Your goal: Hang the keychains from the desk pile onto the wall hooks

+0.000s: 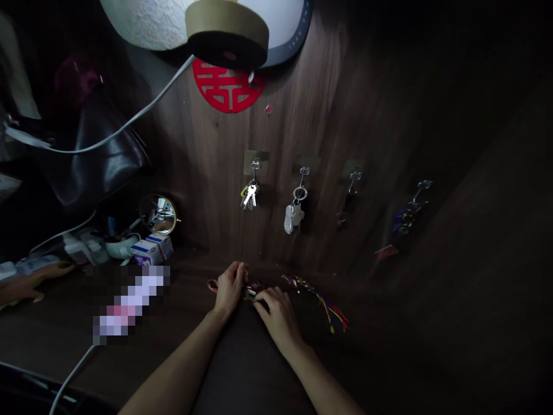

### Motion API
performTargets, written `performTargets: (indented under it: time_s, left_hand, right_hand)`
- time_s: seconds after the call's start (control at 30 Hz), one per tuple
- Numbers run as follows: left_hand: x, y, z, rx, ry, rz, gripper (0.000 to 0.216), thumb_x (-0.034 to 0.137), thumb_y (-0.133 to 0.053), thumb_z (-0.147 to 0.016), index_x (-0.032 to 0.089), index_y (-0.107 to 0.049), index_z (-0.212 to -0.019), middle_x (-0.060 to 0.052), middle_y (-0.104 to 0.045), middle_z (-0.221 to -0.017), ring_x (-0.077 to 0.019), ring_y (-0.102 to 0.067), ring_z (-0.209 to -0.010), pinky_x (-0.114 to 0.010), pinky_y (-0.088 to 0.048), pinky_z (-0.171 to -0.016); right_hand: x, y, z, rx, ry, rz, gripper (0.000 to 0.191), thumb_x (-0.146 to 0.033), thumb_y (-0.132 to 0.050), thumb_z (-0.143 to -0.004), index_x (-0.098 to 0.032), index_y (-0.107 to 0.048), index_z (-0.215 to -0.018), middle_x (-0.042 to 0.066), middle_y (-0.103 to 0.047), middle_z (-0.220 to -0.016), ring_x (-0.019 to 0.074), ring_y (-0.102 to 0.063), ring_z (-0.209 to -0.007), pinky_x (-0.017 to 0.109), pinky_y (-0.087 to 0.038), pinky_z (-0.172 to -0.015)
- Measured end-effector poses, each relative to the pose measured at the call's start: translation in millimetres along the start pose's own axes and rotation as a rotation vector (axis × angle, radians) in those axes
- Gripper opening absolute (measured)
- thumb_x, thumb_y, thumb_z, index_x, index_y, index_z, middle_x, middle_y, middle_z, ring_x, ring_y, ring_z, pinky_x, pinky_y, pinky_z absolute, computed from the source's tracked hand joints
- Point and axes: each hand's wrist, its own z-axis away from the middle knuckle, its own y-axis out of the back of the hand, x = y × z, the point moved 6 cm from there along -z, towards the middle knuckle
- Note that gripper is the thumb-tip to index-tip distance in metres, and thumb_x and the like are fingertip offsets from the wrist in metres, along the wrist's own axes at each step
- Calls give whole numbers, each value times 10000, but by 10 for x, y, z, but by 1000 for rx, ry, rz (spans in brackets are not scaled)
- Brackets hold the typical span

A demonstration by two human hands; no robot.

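Near the back of the dark wooden surface, both my hands are at a small bunch of keys (249, 292). My left hand (230, 288) is closed, its fingers pinching the bunch from the left. A reddish strap loop (211, 285) sticks out beside that hand. My right hand (279, 316) is closed too, fingertips on the bunch from the right; the fingers partly hide what they grip. Just right of it lies a braided cord (319, 297) in red, yellow, blue and green, with loose tassel ends.
On the wooden wall, keys (250, 196), a key ring with fobs (296, 213) and a dim blue bunch (404, 220) hang from hooks. A lamp (227, 34) with a white cable is overhead. A round mirror (159, 214), boxes (151, 249) and a dark bag (101, 150) are at left.
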Motion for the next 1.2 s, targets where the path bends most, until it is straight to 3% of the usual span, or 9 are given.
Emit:
performTargets:
  time_s: [0.1,0.2,0.33,0.43,0.6,0.73,0.9,1.2]
  left_hand:
    - [0,-50,16,-47,8,41,389,498,-421,-827,165,-621,-818,25,-529,-536,-130,-490,-498,-209,-372,-499]
    - [49,-164,65,-156,42,160,373,490,-457,-818,159,-628,-831,-1,-596,-623,-150,-550,-590,-223,-421,-569]
    - [204,-393,208,-424,65,361,355,447,-475,-833,151,-643,-933,-44,-659,-882,-192,-579,-879,-261,-424,-798]
    - [265,-507,307,-557,105,471,397,455,-438,-857,133,-653,-946,-54,-653,-908,-198,-553,-924,-290,-388,-859]
    - [208,-610,375,-670,285,710,479,512,-426,-844,102,-627,-987,-57,-632,-760,-162,-568,-671,-292,-427,-682]
    - [161,-637,370,-669,340,827,362,449,-504,-824,122,-634,-907,-12,-601,-653,-113,-516,-566,-244,-397,-614]
    - [138,-680,423,-729,461,975,345,414,-548,-810,116,-615,-970,-90,-659,-830,-164,-608,-660,-248,-413,-586]
    - [155,-658,435,-759,524,1019,392,390,-511,-853,77,-604,-1071,-185,-654,-1033,-250,-637,-911,-327,-440,-778]
  right_hand:
    - [158,72,0,84,-121,-346,129,-287,-553,-789,-215,-617,-702,14,-645,-696,184,-595,-686,292,-429,-648]
    - [312,153,-5,158,-313,-707,246,-434,-606,-725,-190,-607,-694,-16,-592,-563,136,-559,-475,233,-399,-454]
    - [308,302,-42,215,-373,-953,265,-428,-670,-678,-175,-611,-732,-4,-619,-610,139,-607,-526,220,-426,-466]
    - [284,365,-57,234,-396,-1072,244,-392,-696,-668,-179,-619,-757,11,-653,-676,147,-628,-574,233,-456,-503]
    - [394,449,-48,333,-474,-1167,240,-365,-720,-652,-178,-621,-764,12,-663,-696,130,-611,-540,216,-428,-461]
    - [537,508,-50,417,-508,-1183,242,-348,-743,-625,-172,-635,-752,13,-659,-718,122,-611,-562,197,-408,-452]
    - [616,510,-63,437,-516,-1206,237,-336,-747,-616,-169,-659,-760,16,-663,-725,114,-601,-568,195,-413,-460]
    - [622,505,-68,430,-496,-1260,221,-315,-740,-633,-174,-664,-784,17,-662,-765,122,-623,-637,204,-462,-524]
